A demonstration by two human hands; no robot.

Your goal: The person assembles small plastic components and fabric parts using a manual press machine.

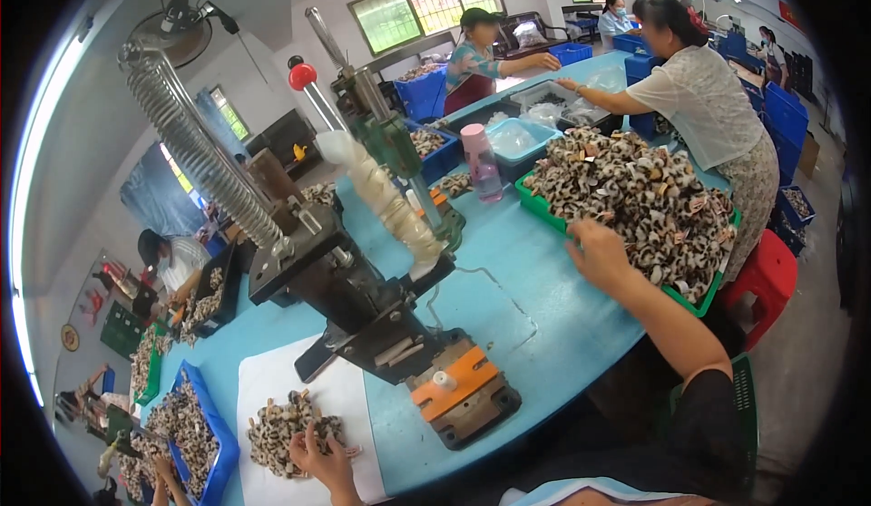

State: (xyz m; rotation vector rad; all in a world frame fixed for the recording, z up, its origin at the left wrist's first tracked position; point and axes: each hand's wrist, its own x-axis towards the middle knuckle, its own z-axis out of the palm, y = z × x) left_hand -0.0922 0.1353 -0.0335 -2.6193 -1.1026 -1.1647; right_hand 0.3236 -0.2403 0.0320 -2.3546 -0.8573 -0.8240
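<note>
My left hand is at a pile of small furry black-and-white pieces on a white sheet, its fingers apart and touching the pieces. My right hand reaches to the near-left side of a large heap of similar furry pieces in a green tray. Its fingers are bent and apart, and I make out nothing between them. Between my hands stands a dark hand press with a big coil spring and a wrapped handle. An orange plate with a white peg sits on its base.
A blue tray of furry pieces lies at the left. Behind the press are a green press and a pink bottle. Two people work across the blue table; others are farther off. A red stool stands at the right.
</note>
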